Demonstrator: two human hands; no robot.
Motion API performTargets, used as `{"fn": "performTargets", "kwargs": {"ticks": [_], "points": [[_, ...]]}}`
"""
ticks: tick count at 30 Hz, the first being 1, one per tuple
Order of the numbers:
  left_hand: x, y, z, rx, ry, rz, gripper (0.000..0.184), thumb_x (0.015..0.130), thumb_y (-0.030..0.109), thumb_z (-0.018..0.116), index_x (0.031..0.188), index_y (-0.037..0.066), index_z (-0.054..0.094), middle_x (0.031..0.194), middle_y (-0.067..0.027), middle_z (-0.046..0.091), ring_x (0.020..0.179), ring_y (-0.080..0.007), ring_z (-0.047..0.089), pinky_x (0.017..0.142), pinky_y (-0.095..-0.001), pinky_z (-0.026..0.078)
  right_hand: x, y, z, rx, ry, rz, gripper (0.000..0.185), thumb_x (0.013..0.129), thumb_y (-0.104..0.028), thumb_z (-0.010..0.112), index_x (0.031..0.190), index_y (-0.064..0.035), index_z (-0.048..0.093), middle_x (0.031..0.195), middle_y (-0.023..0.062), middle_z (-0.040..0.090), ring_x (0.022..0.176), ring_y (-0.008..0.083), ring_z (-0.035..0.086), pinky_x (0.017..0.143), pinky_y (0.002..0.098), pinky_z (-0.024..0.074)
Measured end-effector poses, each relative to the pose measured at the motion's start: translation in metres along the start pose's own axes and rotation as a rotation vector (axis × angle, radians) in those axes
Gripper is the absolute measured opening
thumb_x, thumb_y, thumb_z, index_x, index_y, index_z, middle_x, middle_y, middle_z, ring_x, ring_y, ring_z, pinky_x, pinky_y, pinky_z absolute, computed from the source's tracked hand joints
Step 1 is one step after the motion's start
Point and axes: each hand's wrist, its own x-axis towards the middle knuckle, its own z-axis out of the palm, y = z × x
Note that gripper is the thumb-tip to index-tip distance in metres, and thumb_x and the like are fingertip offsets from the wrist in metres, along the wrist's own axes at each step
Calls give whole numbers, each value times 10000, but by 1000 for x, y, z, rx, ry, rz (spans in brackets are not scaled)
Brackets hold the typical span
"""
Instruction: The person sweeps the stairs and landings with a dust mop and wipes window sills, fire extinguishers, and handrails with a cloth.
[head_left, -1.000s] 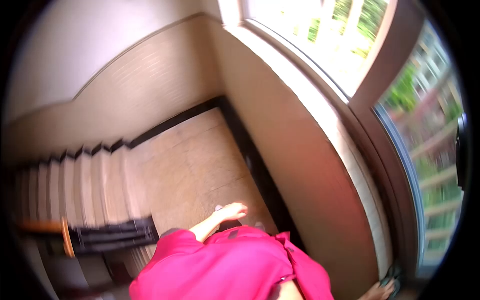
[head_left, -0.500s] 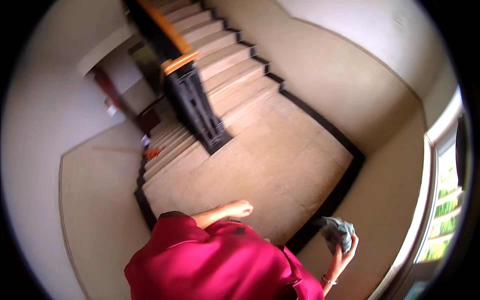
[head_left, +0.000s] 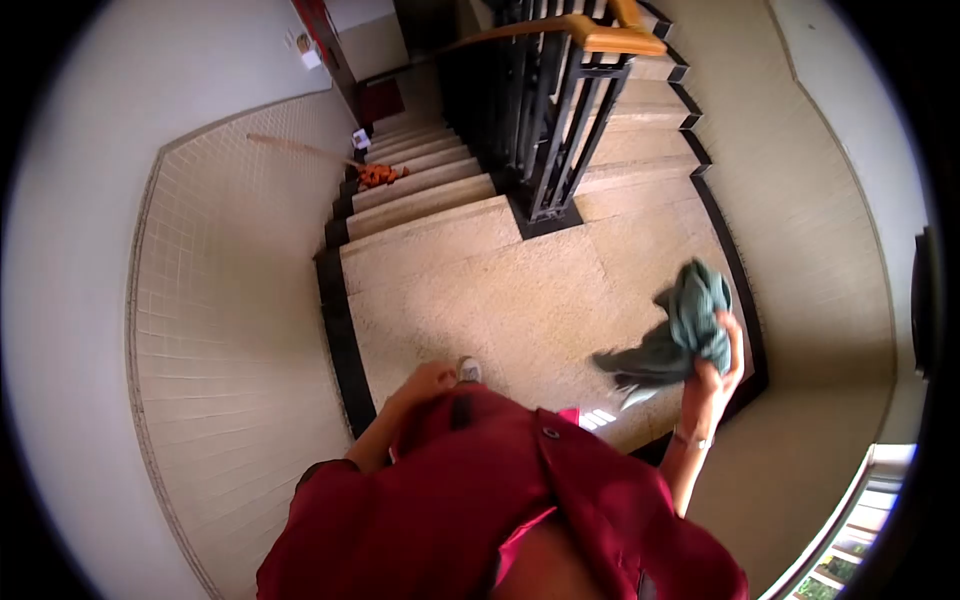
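Observation:
My right hand [head_left: 716, 355] is closed around a bunched grey-green cloth [head_left: 692, 315] and holds it up to the right, over the landing floor. Part of the cloth hangs loose toward the left. My left hand [head_left: 430, 380] is beside my waist with its fingers curled in, and nothing shows in it. Just past that hand, the tip of a shoe [head_left: 469, 369] sticks out below the dark red clothing [head_left: 470, 490] I wear.
Steps [head_left: 420, 190] lead down at the far left, with an orange mop head [head_left: 380, 175] and its long handle against the wall. A black railing [head_left: 570, 140] with a wooden handrail [head_left: 615, 38] stands between them and the stairs going up [head_left: 640, 145]. A window [head_left: 845, 560] is at lower right.
My view has turned right, toward the descending steps and railing. The right hand has come up and forward with the cloth, which now hangs more spread out. My left hand stays curled near my waist.

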Motion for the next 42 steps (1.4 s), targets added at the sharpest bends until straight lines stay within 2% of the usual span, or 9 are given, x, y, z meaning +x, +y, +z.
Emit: {"fn": "performTargets", "kwargs": {"ticks": [7, 11, 15, 21, 25, 27, 29, 35, 42], "points": [[66, 48, -154, -131, 230, 21, 162, 857, 70, 513, 1005, 22, 557, 903, -90, 609, 831, -164, 588, 742, -292, 467, 94, 28, 170, 365, -291, 139, 679, 545, -61, 479, 1215, 49, 451, 1205, 179, 480, 1066, 269, 521, 974, 341, 396], [154, 126, -229, -445, 391, 339, 220, 841, 146, 568, 1012, 7, 556, 902, -130, 607, 847, -200, 593, 759, -307, 462, 145, 74, 248, 371, -554, 203, 669, 576, -73, 504, 1231, 51, 446, 1200, 155, 494, 1058, 230, 521, 980, 321, 378], [235, 141, -283, -239, 357, 481, 196, 827, 149, 582, 935, -15, 582, 875, -145, 606, 812, -205, 597, 716, -341, 448, 188, 109, 321, 370, -731, 290, 572, 663, 12, 453, 1233, 64, 443, 1178, 137, 527, 1072, 185, 517, 978, 285, 356], [303, 102, -371, -773, 396, 228, 276, 935, 247, 462, 1059, 14, 543, 868, 18, 567, 809, -59, 503, 764, -238, 420, 288, 166, 381, 46, -636, 147, 317, 844, -111, 588, 1137, 8, 561, 955, 51, 627, 837, 89, 572, 775, 201, 456], [335, 68, -417, -554, 756, -12, 305, 920, 291, 481, 1078, 30, 504, 963, -19, 539, 846, -82, 482, 764, -233, 401, 327, 175, 450, -143, -629, 48, 237, 814, -153, 641, 974, 20, 617, 864, 35, 634, 754, 84, 571, 674, 215, 466], [349, 46, -446, -382, 678, 66, 303, 857, 217, 561, 1088, 41, 476, 1030, -62, 516, 953, -164, 495, 809, -287, 403, 343, 183, 484, -353, -609, 28, 234, 807, -211, 644, 942, -19, 635, 833, 60, 644, 726, 130, 602, 637, 249, 501], [353, 45, -452, -215, 807, 191, 351, 812, 177, 603, 1103, 40, 462, 1017, -86, 525, 977, -207, 509, 819, -312, 403, 349, 206, 518, -449, -596, -394, 209, 794, -192, 656, 914, -22, 633, 800, 67, 642, 673, 142, 605, 584, 258, 495], [397, 1, -487, -236, 428, 245, 217, 799, 109, 551, 970, -20, 517, 832, -171, 554, 759, -338, 537, 691, -369, 423, 370, 221, 584, -710, -770, -369, 275, 815, -310, 620, 869, -43, 582, 698, 88, 589, 600, 241, 611, 525, 297, 455], [422, -74, -572, -796, 137, 118, 269, 854, 159, 422, 1022, -20, 533, 901, -85, 567, 831, -169, 537, 719, -308, 425, 412, 209, 624, -643, -665, -217, 230, 853, -276, 582, 939, -65, 553, 610, 76, 559, 510, 157, 540, 487, 296, 406]]}}
